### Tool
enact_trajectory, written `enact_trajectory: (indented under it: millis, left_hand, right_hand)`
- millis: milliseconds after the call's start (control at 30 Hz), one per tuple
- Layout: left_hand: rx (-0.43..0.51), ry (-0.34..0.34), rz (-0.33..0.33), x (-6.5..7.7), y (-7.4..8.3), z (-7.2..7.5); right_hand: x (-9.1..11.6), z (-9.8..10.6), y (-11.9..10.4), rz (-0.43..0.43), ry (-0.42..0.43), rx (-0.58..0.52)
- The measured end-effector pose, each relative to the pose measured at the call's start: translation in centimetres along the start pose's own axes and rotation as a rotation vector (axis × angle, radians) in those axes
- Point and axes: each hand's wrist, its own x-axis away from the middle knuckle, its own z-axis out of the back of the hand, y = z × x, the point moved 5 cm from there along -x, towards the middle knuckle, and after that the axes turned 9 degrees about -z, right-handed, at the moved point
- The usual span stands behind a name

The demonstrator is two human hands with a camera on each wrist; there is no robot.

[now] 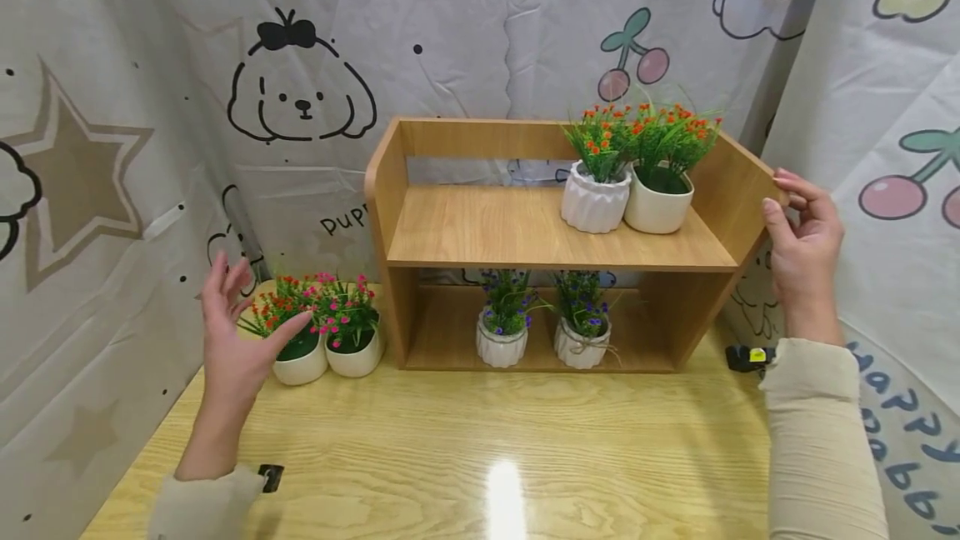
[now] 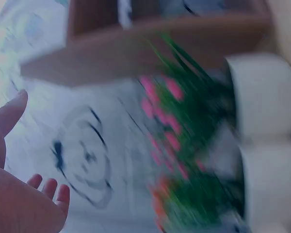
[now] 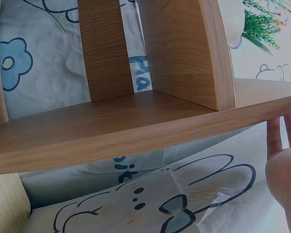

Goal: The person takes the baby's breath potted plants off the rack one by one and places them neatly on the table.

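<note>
A two-tier wooden shelf (image 1: pixel 487 227) stands on the table. At its right end my right hand (image 1: pixel 808 244) pinches the upper front corner of the side panel, thumb toward the front. In the right wrist view, fingers (image 3: pixel 274 138) of that hand meet the panel's edge. My left hand (image 1: pixel 238 348) is raised with fingers spread and thumb out, holding nothing, in front of the potted orange flowers (image 1: pixel 300 363). Potted pink flowers (image 1: pixel 354 352) stand right beside them, left of the shelf. The left wrist view is blurred, showing both white pots (image 2: pixel 266 97) sideways.
Two potted orange-flowered plants, one in a ribbed pot (image 1: pixel 596 200) and one in a smooth pot (image 1: pixel 660 205), share the upper tier's right side. Below are two purple-flowered plants in white pots (image 1: pixel 502 348). Printed curtains (image 1: pixel 450 40) enclose the table (image 1: pixel 420 457).
</note>
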Motion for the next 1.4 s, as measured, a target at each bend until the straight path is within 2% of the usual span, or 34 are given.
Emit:
enact_trajectory:
  millis: [133, 300, 367, 433, 533, 600, 767, 867, 1033, 1167, 1400]
  left_hand:
    - [0.047, -0.031, -0.172, -0.3, 3.9, -3.7]
    - [0.014, -0.093, -0.402, -0.5, 7.9, -9.3]
    - [0.036, -0.129, -0.456, -0.9, 9.1, -11.7]
    - [0.073, -0.169, -0.476, -1.4, 10.1, -14.1]
    - [0.102, -0.25, -0.463, -2.4, 11.2, -17.8]
    - [0.102, -0.305, -0.432, -3.2, 11.8, -20.1]
    - [0.118, -0.437, -0.293, -5.0, 12.8, -25.4]
    - [0.152, -0.479, -0.222, -5.8, 13.3, -28.0]
    - [0.229, -0.505, -0.149, -6.8, 14.5, -31.5]
    - [0.267, -0.506, -0.073, -7.0, 14.9, -33.7]
    - [0.215, -0.51, 0.01, -6.7, 15.0, -36.0]
  right_hand:
    - [0.1, 0.2, 0.0, -0.012, 0.007, 0.028]
    - [0.1, 0.2, 0.0, -0.018, 0.004, 0.051]
    - [0.0, 0.2, 0.0, -0.019, 0.005, 0.055]
    - [0.0, 0.2, 0.0, -0.019, 0.008, 0.056]
    - [0.0, 0.2, -0.1, -0.02, 0.015, 0.057]
    - [0.0, 0.2, -0.1, -0.02, 0.015, 0.051]
    - [-0.1, 0.0, 0.0, -0.018, 0.016, 0.056]
    - [0.0, 0.0, 0.0, -0.011, 0.023, 0.06]
    - [0.1, 0.3, 0.1, 0.007, 0.036, 0.109]
    - [0.0, 0.4, -0.1, 0.013, 0.043, 0.177]
    - [0.0, 0.1, 0.1, 0.02, 0.034, 0.165]
